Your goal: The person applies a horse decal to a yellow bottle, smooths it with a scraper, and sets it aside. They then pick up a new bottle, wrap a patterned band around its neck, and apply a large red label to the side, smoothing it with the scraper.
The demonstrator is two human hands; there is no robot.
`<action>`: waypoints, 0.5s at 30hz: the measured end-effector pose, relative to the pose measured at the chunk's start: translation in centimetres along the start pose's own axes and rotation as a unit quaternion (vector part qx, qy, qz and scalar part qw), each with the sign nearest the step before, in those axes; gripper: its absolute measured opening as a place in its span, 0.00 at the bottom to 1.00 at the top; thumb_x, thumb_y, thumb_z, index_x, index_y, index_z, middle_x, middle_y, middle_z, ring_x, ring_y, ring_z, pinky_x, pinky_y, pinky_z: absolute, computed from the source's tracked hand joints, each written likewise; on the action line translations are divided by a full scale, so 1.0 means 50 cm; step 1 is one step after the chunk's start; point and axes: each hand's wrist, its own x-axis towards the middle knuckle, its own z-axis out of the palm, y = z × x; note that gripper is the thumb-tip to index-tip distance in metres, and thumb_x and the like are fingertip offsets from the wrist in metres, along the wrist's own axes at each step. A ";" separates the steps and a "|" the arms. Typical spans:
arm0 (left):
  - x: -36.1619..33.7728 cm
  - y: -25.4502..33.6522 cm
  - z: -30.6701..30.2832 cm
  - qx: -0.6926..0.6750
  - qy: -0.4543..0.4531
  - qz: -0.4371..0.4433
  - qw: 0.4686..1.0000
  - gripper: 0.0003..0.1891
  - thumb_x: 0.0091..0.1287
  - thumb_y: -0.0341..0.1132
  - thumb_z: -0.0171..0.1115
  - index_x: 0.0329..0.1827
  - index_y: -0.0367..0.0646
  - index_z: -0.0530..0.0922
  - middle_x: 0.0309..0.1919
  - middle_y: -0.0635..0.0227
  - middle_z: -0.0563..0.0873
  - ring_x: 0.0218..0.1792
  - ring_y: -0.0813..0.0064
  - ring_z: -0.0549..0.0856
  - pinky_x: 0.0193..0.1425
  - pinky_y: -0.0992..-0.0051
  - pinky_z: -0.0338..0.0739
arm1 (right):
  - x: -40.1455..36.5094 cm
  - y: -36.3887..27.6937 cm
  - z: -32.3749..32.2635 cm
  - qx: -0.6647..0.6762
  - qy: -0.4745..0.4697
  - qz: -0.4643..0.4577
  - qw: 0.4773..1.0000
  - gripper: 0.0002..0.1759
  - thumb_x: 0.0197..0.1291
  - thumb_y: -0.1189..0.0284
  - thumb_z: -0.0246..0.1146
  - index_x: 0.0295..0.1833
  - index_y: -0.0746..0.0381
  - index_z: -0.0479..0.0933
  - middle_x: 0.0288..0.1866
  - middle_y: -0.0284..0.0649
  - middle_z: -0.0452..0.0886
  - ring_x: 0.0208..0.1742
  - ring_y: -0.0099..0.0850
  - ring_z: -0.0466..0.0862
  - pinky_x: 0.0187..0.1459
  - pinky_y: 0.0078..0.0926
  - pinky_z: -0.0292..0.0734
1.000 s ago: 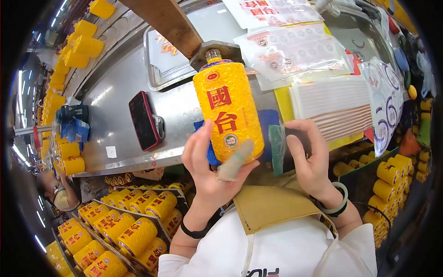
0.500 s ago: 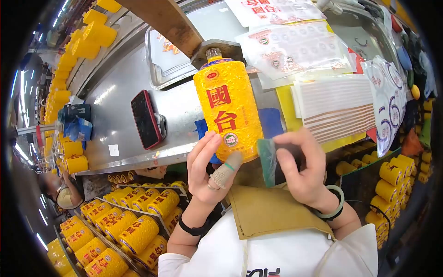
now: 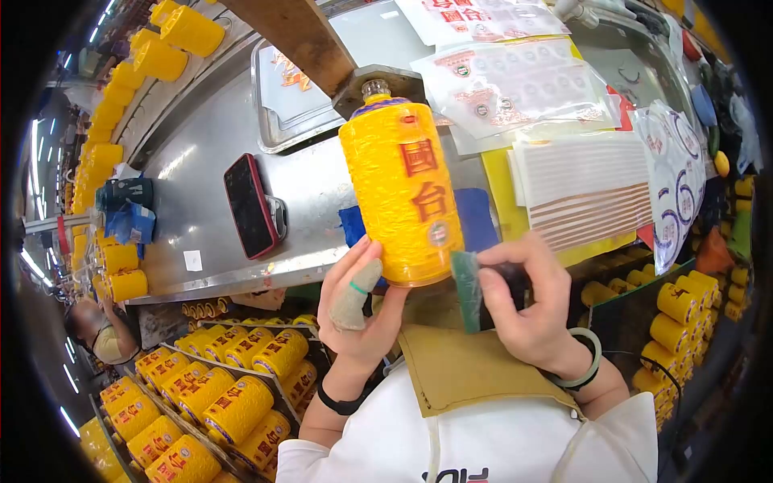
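A yellow bottle (image 3: pixel 374 185) with red characters and a round emblem lies tilted on the bench, its clear neck against a metal bracket on a wooden beam. My left hand (image 3: pixel 354 310), with a cloth cover on one finger, touches the bottle's lower left end, fingers curved around its base. In my right hand (image 3: pixel 527 302) a flat green pad (image 3: pixel 465 290) is pinched between thumb and fingers, right beside the bottle's lower right edge. Blue cloth (image 3: pixel 477 219) shows under the bottle.
A phone (image 3: pixel 250 206) lies on the metal bench left of the bottle. Label sheets (image 3: pixel 592 181) are at the right, a metal tray (image 3: pixel 278 133) at the back. Yellow bottles (image 3: pixel 239 406) fill crates lower left; more stand at right. A person (image 3: pixel 105 330) is at far left.
The bottle has turned about its long axis, its characters and emblem shifting right. My left fingers have shifted around its base. The green pad stays in my right hand.
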 end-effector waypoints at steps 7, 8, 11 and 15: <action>0.019 0.018 0.003 0.033 -0.011 0.007 0.999 0.32 0.52 0.26 0.86 0.62 0.35 0.84 0.58 0.57 0.88 0.59 0.61 0.86 0.64 0.66 0.82 | 0.011 -0.015 0.024 0.036 -0.036 -0.004 0.999 0.09 0.62 0.81 0.70 0.48 0.64 0.83 0.36 0.42 0.79 0.33 0.35 0.81 0.35 0.30 0.75; 0.024 0.021 0.005 0.033 -0.011 0.006 0.999 0.32 0.52 0.26 0.86 0.62 0.35 0.84 0.58 0.57 0.88 0.59 0.61 0.86 0.64 0.66 0.82 | 0.010 -0.014 0.024 0.036 -0.037 -0.004 0.999 0.09 0.62 0.81 0.70 0.48 0.64 0.83 0.36 0.42 0.79 0.33 0.35 0.81 0.35 0.30 0.75; 0.032 0.022 0.004 0.067 -0.016 0.003 0.998 0.35 0.51 0.29 0.87 0.64 0.35 0.83 0.58 0.58 0.88 0.58 0.61 0.86 0.64 0.67 0.81 | 0.008 -0.006 0.021 0.023 -0.028 0.019 0.999 0.09 0.62 0.81 0.69 0.48 0.64 0.83 0.36 0.42 0.79 0.33 0.36 0.81 0.35 0.30 0.76; 0.009 0.000 0.008 0.047 -0.011 -0.022 0.999 0.35 0.51 0.29 0.87 0.64 0.34 0.82 0.57 0.56 0.88 0.56 0.59 0.86 0.63 0.66 0.80 | 0.036 0.033 -0.027 -0.120 -0.037 0.007 0.992 0.09 0.65 0.81 0.68 0.51 0.64 0.82 0.40 0.44 0.80 0.38 0.42 0.84 0.40 0.34 0.79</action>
